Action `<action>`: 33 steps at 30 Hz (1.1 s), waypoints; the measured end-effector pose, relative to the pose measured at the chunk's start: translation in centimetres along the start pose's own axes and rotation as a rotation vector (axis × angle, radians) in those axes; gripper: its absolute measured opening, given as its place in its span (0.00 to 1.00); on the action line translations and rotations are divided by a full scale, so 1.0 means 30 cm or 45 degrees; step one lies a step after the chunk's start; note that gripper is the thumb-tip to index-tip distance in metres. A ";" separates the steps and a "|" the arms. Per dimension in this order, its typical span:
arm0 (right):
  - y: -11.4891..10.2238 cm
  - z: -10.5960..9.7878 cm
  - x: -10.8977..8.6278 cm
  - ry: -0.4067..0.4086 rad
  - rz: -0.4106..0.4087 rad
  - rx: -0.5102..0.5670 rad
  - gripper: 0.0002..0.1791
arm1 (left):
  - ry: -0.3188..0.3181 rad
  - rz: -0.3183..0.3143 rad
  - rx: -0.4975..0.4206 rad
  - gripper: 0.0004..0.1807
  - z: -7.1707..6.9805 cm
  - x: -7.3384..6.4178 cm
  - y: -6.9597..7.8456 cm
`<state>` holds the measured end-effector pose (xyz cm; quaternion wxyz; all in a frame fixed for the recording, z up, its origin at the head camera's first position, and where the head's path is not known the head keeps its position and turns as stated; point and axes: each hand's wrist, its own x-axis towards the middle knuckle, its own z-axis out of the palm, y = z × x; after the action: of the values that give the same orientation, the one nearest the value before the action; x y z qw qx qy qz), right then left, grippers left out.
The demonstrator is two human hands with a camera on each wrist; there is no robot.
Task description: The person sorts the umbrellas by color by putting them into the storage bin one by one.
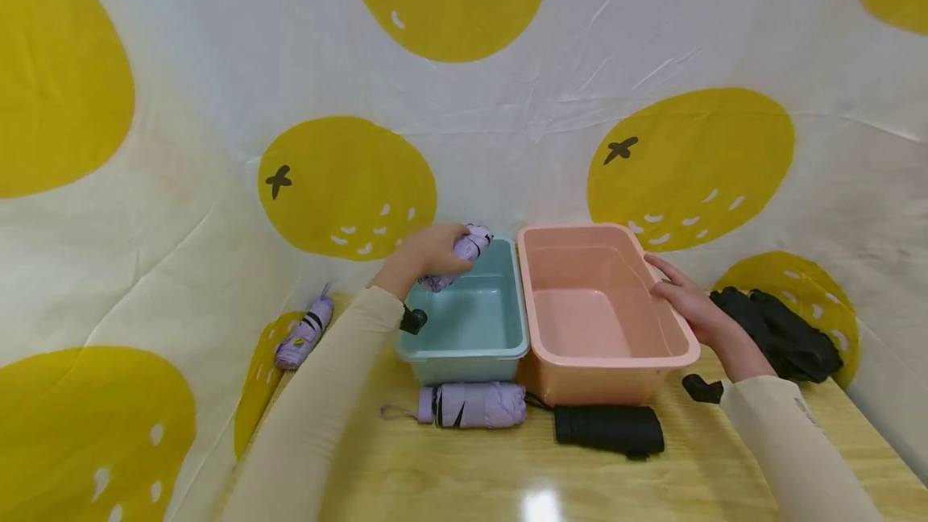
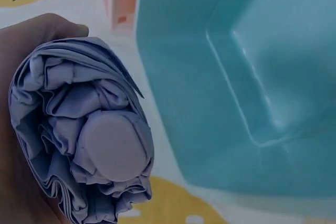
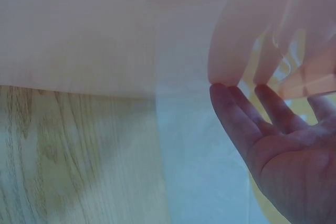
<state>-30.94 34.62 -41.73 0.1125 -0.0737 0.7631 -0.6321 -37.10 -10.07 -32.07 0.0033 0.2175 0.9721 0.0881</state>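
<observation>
My left hand (image 1: 428,254) grips a folded lavender umbrella (image 1: 473,245) over the left side of a blue-green plastic bin (image 1: 464,366). In the left wrist view, the round end and bunched folds of this umbrella (image 2: 84,124) face the camera, beside the bin's wall (image 2: 173,103). A pink plastic bin (image 1: 580,321) stands right of the blue-green one. With fingers extended, my right hand (image 1: 689,303) touches the pink bin's right outer side below the rim. The right wrist view shows the fingertips of the right hand (image 3: 289,150) against the glossy pink wall.
Another lavender umbrella (image 1: 480,405) and a black folded one (image 1: 609,428) lie before the bins on the wooden table (image 1: 435,482). A third lavender umbrella (image 1: 304,335) rests at the left edge. Crumpled black fabric (image 1: 783,335) lies right. Patterned cloth (image 1: 507,127) hangs behind.
</observation>
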 end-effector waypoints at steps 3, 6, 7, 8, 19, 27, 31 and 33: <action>0.006 0.005 -0.002 -0.001 0.009 -0.012 0.39 | 0.006 -0.017 0.027 0.38 0.041 0.021 0.017; 0.004 0.005 -0.007 -0.003 0.009 -0.017 0.40 | 0.009 -0.024 0.034 0.37 0.075 0.042 0.033; 0.001 0.005 -0.008 -0.003 0.008 -0.016 0.40 | 0.006 -0.024 0.033 0.37 0.085 0.048 0.038; -0.001 0.005 -0.008 -0.002 0.007 -0.014 0.40 | 0.002 -0.022 0.027 0.37 0.093 0.055 0.043; -0.004 0.006 -0.001 0.009 -0.004 -0.026 0.40 | -0.046 -0.087 0.007 0.38 0.189 0.096 0.055; 0.001 0.011 0.001 0.003 -0.010 -0.030 0.40 | -0.123 -0.169 -0.042 0.37 0.278 0.116 0.036; -0.006 0.009 -0.005 -0.001 -0.005 -0.040 0.40 | -0.154 -0.166 -0.072 0.36 0.317 0.132 0.032; -0.007 0.008 -0.005 -0.005 -0.002 -0.040 0.40 | -0.160 -0.163 -0.084 0.37 0.331 0.140 0.028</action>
<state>-30.73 34.39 -41.55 0.1122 -0.0771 0.7727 -0.6200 -40.09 -5.85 -41.56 0.0770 0.1599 0.9784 0.1058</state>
